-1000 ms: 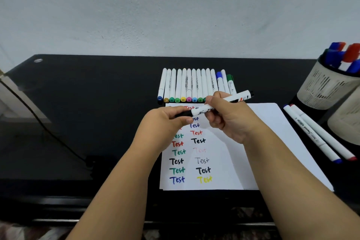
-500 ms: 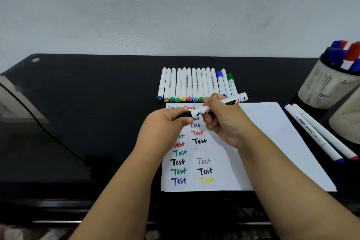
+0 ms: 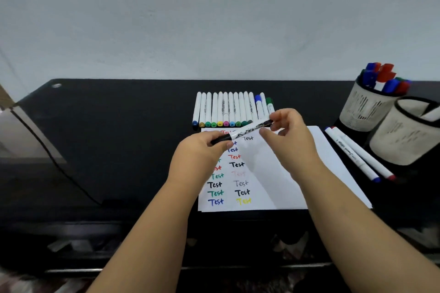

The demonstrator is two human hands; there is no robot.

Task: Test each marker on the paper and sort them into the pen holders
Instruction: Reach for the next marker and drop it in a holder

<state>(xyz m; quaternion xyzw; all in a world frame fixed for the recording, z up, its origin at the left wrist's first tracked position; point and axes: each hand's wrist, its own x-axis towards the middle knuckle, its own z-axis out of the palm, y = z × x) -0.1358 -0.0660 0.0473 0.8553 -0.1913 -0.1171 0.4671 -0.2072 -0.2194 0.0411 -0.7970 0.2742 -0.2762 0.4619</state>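
Two hands were on one black marker [image 3: 240, 133], held just above the top of the paper [image 3: 292, 173]. Half a second earlier the right hand [image 3: 287, 133] was wrapped round the barrel; now its fingers had loosened and only the fingertips were touching the far end. The left hand [image 3: 204, 150] was pinching the black cap end. Looked to me like the cap was going on or coming off, can't tell which. Plenty of "Test" marks were on the sheet already. The row of markers [image 3: 228, 109] behind was still waiting, and the far pen holder [image 3: 362, 109] already had some in it.
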